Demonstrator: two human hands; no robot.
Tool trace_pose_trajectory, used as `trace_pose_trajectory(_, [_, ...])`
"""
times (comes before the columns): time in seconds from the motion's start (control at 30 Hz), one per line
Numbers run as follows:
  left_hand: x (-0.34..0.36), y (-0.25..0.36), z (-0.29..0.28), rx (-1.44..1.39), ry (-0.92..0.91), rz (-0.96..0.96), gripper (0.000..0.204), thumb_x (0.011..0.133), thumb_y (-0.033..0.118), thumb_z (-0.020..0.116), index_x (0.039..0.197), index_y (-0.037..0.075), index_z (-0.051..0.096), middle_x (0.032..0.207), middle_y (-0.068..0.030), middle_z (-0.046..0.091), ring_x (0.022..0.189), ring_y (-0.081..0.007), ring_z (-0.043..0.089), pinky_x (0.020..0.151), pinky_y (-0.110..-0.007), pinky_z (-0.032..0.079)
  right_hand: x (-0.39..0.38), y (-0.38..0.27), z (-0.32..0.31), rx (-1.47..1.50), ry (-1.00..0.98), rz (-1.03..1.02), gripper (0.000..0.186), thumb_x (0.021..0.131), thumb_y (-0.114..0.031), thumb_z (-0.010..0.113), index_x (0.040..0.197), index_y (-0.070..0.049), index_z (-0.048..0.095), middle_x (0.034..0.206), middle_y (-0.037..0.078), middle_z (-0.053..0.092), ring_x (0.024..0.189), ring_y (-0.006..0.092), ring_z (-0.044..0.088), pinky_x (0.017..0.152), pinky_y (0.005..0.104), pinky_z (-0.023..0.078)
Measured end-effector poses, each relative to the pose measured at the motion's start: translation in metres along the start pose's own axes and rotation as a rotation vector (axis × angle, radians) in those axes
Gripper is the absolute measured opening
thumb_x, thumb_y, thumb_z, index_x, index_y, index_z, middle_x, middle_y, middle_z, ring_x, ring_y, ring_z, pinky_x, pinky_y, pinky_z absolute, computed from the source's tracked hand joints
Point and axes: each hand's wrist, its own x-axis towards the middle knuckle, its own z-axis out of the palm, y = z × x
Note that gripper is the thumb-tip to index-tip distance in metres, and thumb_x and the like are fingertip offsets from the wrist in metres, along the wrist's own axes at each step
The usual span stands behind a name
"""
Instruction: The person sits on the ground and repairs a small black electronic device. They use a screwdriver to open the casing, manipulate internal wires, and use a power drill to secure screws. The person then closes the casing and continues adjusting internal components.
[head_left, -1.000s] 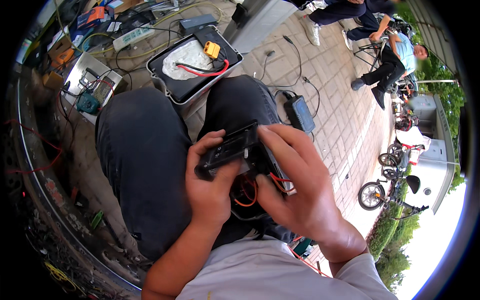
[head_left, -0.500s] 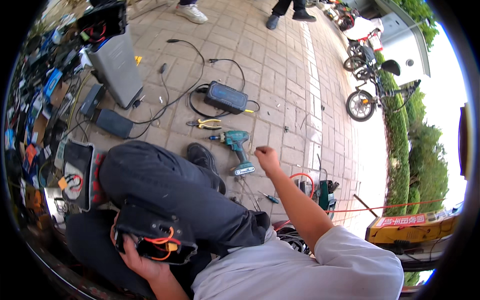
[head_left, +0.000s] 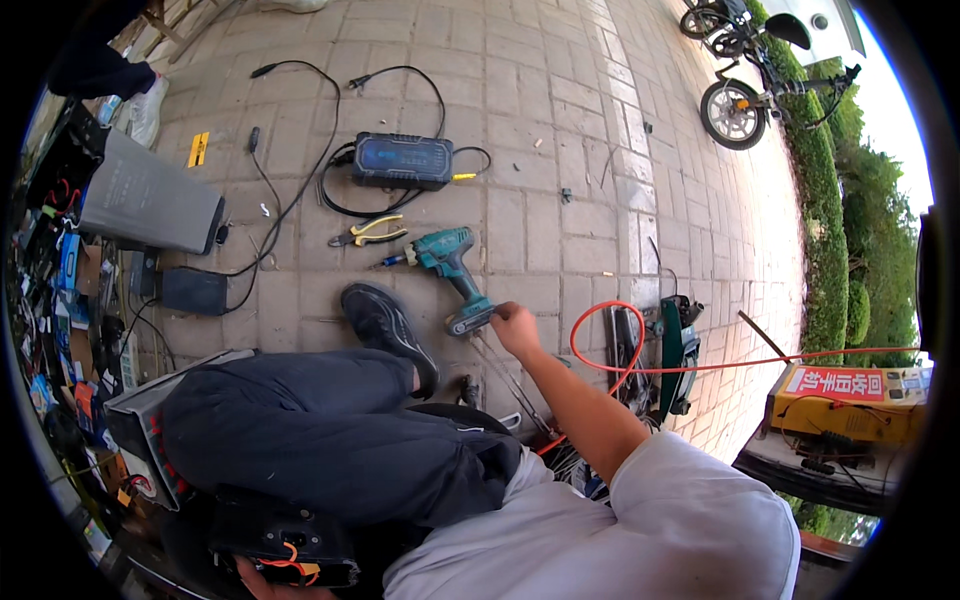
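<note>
My right hand (head_left: 514,329) is closed on the battery end of a teal cordless drill (head_left: 453,262) by my shoe. The drill's bit points left, toward yellow-handled pliers (head_left: 372,231) on the paving. Low at the left, my left hand (head_left: 268,584) grips a black plastic housing (head_left: 285,530) against my lap. Orange and red wires (head_left: 292,563) show in the housing's opening. Most of that hand's fingers are hidden beneath it.
A black charger (head_left: 403,161) with cables lies beyond the pliers. A grey battery case (head_left: 150,195) and a black adapter (head_left: 195,291) are at the left, near piled clutter. A red hose (head_left: 600,309) loops beside a green tool (head_left: 677,355) at the right. A person's foot shows far left.
My right hand has come down and left onto the drill's battery end, and the drill has tilted. The view has shifted; my left hand still holds the black housing, now lower in view.
</note>
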Motion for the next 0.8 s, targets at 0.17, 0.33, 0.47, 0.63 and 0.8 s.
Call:
trace_pose_trajectory(0.17, [-0.003, 0.010, 0.007, 0.075, -0.017, 0.028, 0.047, 0.092, 0.034, 0.055, 0.123, 0.000, 0.060, 0.120, -0.0158, 0.063, 0.107, -0.0305, 0.063, 0.091, -0.044, 0.053, 0.005, 0.066, -0.034, -0.191, 0.050, 0.150, 0.032, 0.077, -0.023, 0.063, 0.100, -0.002, 0.072, 0.097, 0.021, 0.071, 0.096, 0.0375, 0.068, 0.086, 0.0434, 0.053])
trace_pose_trajectory(0.33, [0.001, 0.000, -0.002, 0.265, -0.058, 0.194, 0.044, 0.097, 0.030, 0.051, 0.126, -0.003, 0.058, 0.116, -0.0157, 0.064, 0.099, -0.0264, 0.064, 0.085, -0.040, 0.054, -0.018, 0.102, -0.029, -0.247, -0.153, 0.100, 0.030, 0.076, -0.022, 0.063, 0.098, -0.004, 0.073, 0.097, 0.020, 0.071, 0.095, 0.0366, 0.068, 0.088, 0.0432, 0.053])
trace_pose_trajectory(0.47, [0.012, -0.017, -0.038, 0.343, -0.165, 0.246, 0.039, 0.098, 0.027, 0.052, 0.122, -0.003, 0.059, 0.110, -0.0149, 0.065, 0.094, -0.0253, 0.063, 0.080, -0.039, 0.053, -0.028, 0.088, -0.020, -0.236, -0.169, 0.057, 0.029, 0.077, -0.019, 0.062, 0.099, -0.003, 0.072, 0.096, 0.021, 0.071, 0.095, 0.0375, 0.067, 0.088, 0.0433, 0.053])
trace_pose_trajectory(0.63, [0.014, -0.011, -0.048, 0.051, 0.103, 0.113, 0.033, 0.093, 0.028, 0.051, 0.108, 0.002, 0.063, 0.098, -0.0130, 0.065, 0.083, -0.0233, 0.061, 0.073, -0.039, 0.051, -0.008, 0.129, -0.028, -0.598, -0.154, 0.124, 0.026, 0.086, -0.010, 0.055, 0.110, -0.003, 0.064, 0.115, 0.023, 0.064, 0.102, 0.0391, 0.065, 0.087, 0.0452, 0.054])
trace_pose_trajectory(0.8, [-0.002, -0.005, -0.024, -0.020, -0.139, 0.066, 0.039, 0.096, 0.030, 0.047, 0.118, 0.001, 0.061, 0.113, -0.0130, 0.064, 0.103, -0.0268, 0.063, 0.089, -0.042, 0.052, -0.016, 0.172, -0.032, -0.899, -0.302, -0.024, 0.024, 0.093, -0.010, 0.047, 0.109, -0.002, 0.063, 0.117, 0.021, 0.063, 0.103, 0.0364, 0.066, 0.084, 0.0440, 0.056])
